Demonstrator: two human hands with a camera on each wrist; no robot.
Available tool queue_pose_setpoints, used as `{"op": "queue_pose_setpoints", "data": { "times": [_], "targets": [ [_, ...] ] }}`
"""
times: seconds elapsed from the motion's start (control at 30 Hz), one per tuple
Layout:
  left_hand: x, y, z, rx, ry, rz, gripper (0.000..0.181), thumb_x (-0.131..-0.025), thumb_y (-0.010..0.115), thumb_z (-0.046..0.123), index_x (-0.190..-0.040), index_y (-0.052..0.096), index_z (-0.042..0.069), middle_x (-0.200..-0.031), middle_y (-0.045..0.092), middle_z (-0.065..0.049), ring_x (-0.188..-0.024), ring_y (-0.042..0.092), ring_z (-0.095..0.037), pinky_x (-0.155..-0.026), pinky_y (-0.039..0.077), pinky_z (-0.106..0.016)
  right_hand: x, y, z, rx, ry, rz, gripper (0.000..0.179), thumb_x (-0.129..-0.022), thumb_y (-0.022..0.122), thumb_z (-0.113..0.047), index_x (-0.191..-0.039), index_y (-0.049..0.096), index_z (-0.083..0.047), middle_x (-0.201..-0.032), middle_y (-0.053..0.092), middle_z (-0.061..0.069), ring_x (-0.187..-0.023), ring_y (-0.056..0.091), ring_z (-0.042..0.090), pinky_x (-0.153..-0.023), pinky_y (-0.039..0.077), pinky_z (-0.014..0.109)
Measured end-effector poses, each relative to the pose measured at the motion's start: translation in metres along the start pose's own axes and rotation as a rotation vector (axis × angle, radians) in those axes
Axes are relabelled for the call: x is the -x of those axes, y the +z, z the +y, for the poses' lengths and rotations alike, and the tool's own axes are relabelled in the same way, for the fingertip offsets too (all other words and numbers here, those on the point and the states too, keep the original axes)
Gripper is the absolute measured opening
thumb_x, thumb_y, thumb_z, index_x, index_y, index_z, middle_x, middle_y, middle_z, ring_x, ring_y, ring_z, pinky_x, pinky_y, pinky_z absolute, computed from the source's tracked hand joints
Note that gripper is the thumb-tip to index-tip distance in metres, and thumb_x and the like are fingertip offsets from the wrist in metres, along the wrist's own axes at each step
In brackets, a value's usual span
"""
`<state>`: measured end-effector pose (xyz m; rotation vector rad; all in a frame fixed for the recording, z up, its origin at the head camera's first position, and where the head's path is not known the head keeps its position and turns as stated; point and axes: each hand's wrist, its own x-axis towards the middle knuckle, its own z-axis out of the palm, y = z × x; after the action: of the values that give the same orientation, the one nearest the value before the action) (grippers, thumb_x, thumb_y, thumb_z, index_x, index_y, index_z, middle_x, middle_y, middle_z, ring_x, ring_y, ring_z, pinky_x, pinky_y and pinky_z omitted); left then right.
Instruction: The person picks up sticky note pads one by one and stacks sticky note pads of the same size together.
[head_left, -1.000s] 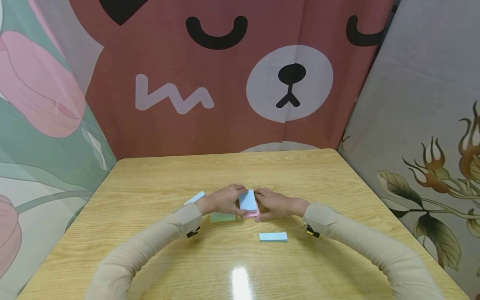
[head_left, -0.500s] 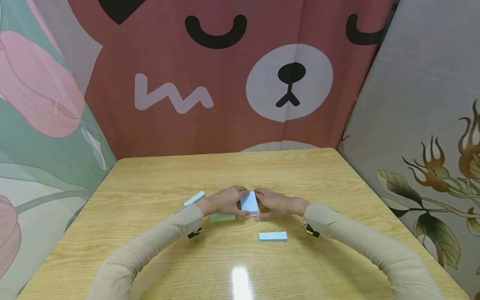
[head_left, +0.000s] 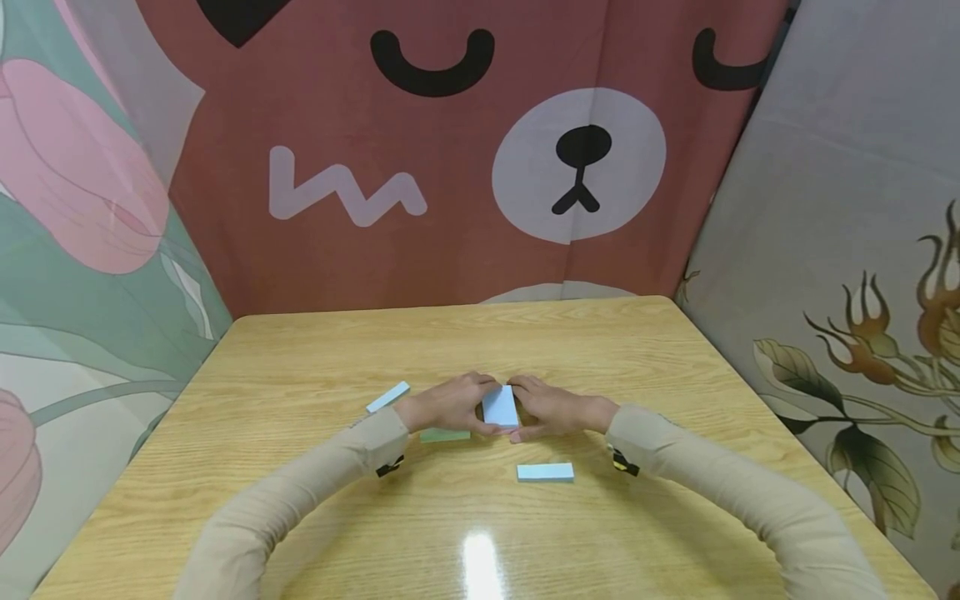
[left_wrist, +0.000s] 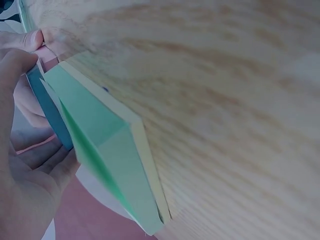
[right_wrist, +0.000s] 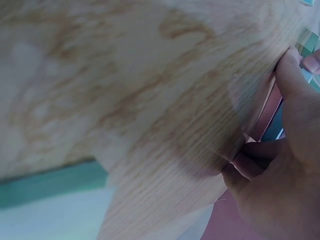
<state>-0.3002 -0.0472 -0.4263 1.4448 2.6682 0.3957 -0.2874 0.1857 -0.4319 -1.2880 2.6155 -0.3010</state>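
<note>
A light blue sticky note pad (head_left: 499,407) lies over a pink pad (right_wrist: 266,111) near the middle of the table, their edges nearly lined up. My left hand (head_left: 452,402) grips the blue pad from its left side, thumb on the near edge and fingers at the far one. From the other side, my right hand (head_left: 557,407) holds the pink pad between thumb and fingers, thumb at the near corner. A green sticky note pad (left_wrist: 90,102) sits beside and partly behind my left hand, its top sheets lifting away. Most of the pink pad is hidden under the blue one.
One narrow light blue pad (head_left: 545,473) lies nearer to me, right of centre. Another light blue pad (head_left: 388,397) is angled beyond my left wrist. The wooden table (head_left: 337,533) meets a bear-print cloth (head_left: 450,267) at the back, with patterned cloths at both sides.
The blue pad has come down and slightly toward me onto the pink pad, covering more of it. My left hand has shifted slightly with it; my right hand has stayed nearly still.
</note>
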Motion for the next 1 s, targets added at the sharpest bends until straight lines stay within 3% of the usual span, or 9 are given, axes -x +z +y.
{"op": "queue_pose_setpoints", "data": {
  "times": [0.6, 1.0],
  "targets": [
    [-0.0001, 0.0048, -0.0029, -0.005, -0.013, -0.029, 0.073, -0.091, 0.067, 0.049, -0.141, 0.049, 0.0, -0.135, 0.055, -0.012, -0.101, 0.057, -0.015, -0.074, 0.048, -0.02, 0.0004, 0.0002, 0.0, -0.001, 0.0, 0.001, 0.083, -0.097, 0.06, -0.048, -0.147, 0.03, 0.011, -0.149, 0.029, 0.022, -0.135, 0.033, 0.034, -0.106, 0.038, 0.046],
    [0.0012, 0.0054, -0.0008, -0.025, -0.023, -0.04, 0.074, -0.091, 0.066, 0.05, -0.142, 0.048, 0.0, -0.138, 0.052, -0.014, -0.107, 0.056, -0.019, -0.075, 0.049, -0.021, 0.0028, -0.0007, -0.0051, -0.037, 0.045, -0.016, 0.083, -0.097, 0.06, -0.045, -0.148, 0.027, 0.011, -0.152, 0.025, 0.025, -0.139, 0.028, 0.037, -0.108, 0.034, 0.05]
  ]
}}
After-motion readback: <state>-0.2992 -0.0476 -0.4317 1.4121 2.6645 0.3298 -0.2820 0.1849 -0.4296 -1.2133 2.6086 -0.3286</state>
